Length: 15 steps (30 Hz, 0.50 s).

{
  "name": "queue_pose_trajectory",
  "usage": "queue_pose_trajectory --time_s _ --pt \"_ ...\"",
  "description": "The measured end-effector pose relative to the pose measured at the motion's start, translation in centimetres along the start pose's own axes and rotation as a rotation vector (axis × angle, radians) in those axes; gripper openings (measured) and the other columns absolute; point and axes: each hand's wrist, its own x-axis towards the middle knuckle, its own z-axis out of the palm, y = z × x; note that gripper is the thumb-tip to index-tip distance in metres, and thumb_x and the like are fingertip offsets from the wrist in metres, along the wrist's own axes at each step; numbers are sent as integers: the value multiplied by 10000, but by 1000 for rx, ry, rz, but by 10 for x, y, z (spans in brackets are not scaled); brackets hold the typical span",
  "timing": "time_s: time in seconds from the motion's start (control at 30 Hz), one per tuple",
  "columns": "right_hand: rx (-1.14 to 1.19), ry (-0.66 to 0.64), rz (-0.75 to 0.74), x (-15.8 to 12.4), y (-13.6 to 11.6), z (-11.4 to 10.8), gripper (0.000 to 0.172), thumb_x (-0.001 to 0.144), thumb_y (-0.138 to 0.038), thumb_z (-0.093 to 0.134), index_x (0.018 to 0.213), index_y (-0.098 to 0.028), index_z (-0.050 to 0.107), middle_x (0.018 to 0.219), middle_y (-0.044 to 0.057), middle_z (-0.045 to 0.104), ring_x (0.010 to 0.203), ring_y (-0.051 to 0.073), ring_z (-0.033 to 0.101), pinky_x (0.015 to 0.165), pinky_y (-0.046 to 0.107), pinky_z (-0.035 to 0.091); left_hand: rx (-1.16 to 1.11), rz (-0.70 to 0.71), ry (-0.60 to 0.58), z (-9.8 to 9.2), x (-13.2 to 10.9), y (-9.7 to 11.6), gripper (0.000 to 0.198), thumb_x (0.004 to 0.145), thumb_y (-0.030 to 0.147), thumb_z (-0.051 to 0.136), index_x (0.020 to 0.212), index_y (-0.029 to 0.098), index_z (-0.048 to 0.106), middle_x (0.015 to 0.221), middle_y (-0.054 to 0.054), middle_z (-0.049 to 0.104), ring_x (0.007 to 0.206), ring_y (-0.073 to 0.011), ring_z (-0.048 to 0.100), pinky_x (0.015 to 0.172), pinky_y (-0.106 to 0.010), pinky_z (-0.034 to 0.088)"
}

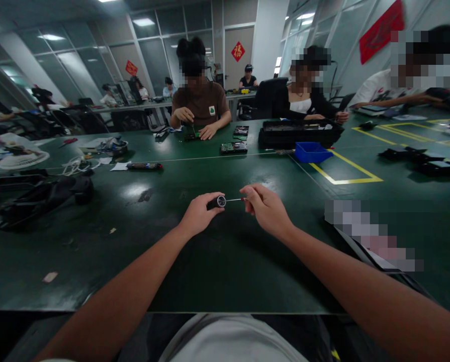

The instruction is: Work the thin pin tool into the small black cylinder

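Note:
My left hand (pixel 202 213) is wrapped round a small black cylindrical part (pixel 220 201) with a silvery ring at its end, which faces me. In my right hand (pixel 264 206) is a screwdriver (pixel 234 200), pinched by its red handle; the thin metal shaft points left. Its tip reaches the rim of the cylindrical part, though I cannot tell whether it touches or goes inside. Both hands are above the green table (pixel 232 271), near its front edge.
Black plastic parts (pixel 47 196) lie at the left. A dark rod-shaped tool (pixel 145 166) and circuit boards (pixel 234 148) are farther back. A blue bin (pixel 312 152) stands by a black tray (pixel 300 134). Papers (pixel 368 241) lie at the right. Several people sit around the table.

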Motion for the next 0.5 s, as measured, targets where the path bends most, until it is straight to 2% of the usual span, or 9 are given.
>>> queue_pose_trajectory --time_s 0.13,0.2,0.33,0.5 --pt "-27 0 -17 0 0 1 215 956 -351 514 1108 -223 597 753 -5 634 704 177 630 664 326 476 -12 -5 15 -1 0 0 400 848 203 730 1238 275 671 1268 -26 678 1191 -229 607 1086 -424 432" --pt "-27 -12 -24 0 -1 1 194 940 -331 534 1090 -227 599 808 5 648 747 182 639 691 333 478 -17 -14 20 -2 0 0 399 850 200 726 1238 272 671 1266 -29 679 1192 -228 606 1088 -424 429" --pt "26 -21 -16 -1 1 0 232 987 -384 445 1014 -235 621 715 -15 602 680 174 596 662 336 457 -4 -5 1 -2 0 0 398 850 211 731 1236 285 672 1240 -30 688 1162 -232 616 1067 -434 436" --pt "211 85 46 1 4 4 131 911 -329 568 992 -234 603 778 -10 641 734 173 618 704 336 484 28 4 -7 -1 0 1 392 868 255 716 1254 296 662 1248 -33 682 1164 -245 612 1065 -455 432"
